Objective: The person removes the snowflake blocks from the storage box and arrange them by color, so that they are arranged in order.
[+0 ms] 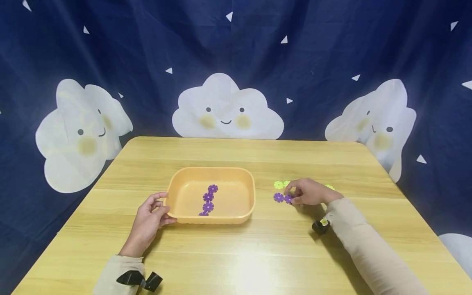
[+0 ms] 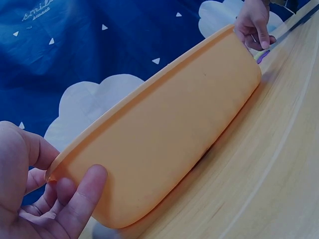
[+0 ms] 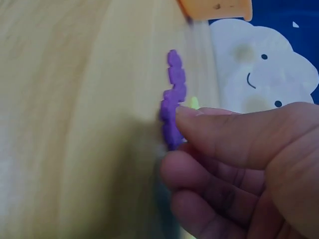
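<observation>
An orange plastic basin [image 1: 177, 192] stands on the table, and my left hand [image 1: 145, 219] grips its left end. The left wrist view shows the fingers [image 2: 87, 199] round the basin's rim and outer wall. Inside lies a chain of several purple snowflake discs [image 1: 208, 197], joined edge to edge. Right of the basin, my right hand [image 1: 309, 191] pinches the near end of another purple snowflake disc chain [image 3: 173, 112] between thumb and fingers. Part of that chain is covered by the hand in the head view. Yellow-green snowflake discs [image 1: 278, 185] lie just behind it, partly hidden.
The wooden table [image 1: 206, 258] reaches back to a dark blue curtain [image 1: 147, 49] printed with clouds and small white triangles. Another yellow-green disc [image 1: 330, 187] shows behind the right wrist. A black strap mount [image 1: 321, 226] is worn on each wrist.
</observation>
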The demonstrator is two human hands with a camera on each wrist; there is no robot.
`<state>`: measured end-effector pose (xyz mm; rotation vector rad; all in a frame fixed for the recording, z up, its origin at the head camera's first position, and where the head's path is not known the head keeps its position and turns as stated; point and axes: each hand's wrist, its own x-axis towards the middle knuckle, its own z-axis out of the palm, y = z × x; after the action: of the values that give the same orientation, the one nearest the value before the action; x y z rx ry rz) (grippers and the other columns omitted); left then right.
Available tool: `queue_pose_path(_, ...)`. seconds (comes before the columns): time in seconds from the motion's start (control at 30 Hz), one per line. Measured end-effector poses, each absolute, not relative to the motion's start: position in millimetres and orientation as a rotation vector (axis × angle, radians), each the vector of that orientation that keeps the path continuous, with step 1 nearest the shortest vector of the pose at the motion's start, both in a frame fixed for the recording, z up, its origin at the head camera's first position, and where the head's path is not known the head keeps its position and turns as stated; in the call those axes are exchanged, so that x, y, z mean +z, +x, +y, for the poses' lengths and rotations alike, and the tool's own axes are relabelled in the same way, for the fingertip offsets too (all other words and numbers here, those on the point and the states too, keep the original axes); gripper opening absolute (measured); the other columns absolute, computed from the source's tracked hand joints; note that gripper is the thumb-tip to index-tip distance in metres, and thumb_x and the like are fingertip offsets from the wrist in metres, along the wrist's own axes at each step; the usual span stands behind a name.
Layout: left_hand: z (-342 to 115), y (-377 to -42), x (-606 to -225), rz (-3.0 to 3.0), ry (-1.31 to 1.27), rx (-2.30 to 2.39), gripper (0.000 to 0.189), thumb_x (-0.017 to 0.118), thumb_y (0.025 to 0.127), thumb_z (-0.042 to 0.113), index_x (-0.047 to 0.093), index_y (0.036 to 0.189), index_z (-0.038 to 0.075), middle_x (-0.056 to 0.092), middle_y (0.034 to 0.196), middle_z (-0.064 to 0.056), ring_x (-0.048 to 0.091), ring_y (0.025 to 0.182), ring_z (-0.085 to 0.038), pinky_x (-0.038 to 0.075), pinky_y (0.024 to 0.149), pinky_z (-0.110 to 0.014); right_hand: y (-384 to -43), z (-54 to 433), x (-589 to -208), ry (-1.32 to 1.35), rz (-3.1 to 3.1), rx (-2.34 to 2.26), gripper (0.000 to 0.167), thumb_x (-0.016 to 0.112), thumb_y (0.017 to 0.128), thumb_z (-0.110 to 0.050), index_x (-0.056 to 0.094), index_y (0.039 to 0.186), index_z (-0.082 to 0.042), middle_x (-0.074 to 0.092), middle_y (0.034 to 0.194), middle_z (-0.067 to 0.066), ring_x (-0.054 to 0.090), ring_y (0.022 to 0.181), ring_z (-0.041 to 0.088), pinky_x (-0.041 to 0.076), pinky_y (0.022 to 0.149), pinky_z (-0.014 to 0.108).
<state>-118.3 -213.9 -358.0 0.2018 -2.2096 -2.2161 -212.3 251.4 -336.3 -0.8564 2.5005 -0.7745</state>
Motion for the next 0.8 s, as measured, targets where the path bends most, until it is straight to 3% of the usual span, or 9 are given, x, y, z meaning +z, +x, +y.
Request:
queue_pose_path(0.27,-214,-118,-357,-2.211,0.199,-2.21,0.042,0.047,0.093,-0.01,0.039,0.134,-0.005,0.04,0.091,-0.008,0.053,0.065,-0.011,0.063,0.067,-0.034,-220,239,-321,-0.901,2.502,-0.867,0.026,0.064,0.091,-0.003,0.06,0.116,0.005,0.066,0.074,0.007,0.064,0.058,0.018,0.056,0.052,0.026)
queue_pose_path(0.63,-214,-117,-358,-2.213,0.197,-2.207,0.042,0.047,0.093,-0.01,0.04,0.134,-0.005,0.041,0.092,-0.009,0.054,0.064,-0.012,0.063,0.067,-0.034,-230,198,-303,-1.07,2.512,-0.867,0.026,0.062,0.093,-0.004,0.06,0.118,0.004,0.067,0.076,0.005,0.061,0.059,0.012,0.056,0.061,0.027)
queue_pose_path(0.8,-214,-117,-358,-2.224,0.195,-2.204,0.042,0.047,0.093,-0.01,0.039,0.134,-0.005,0.041,0.092,-0.009,0.054,0.065,-0.012,0.063,0.068,-0.034,-235,178,-295,-1.125,2.492,-0.904,0.025,0.062,0.091,-0.004,0.062,0.115,0.004,0.07,0.086,0.014,0.065,0.07,0.013,0.058,0.068,0.028)
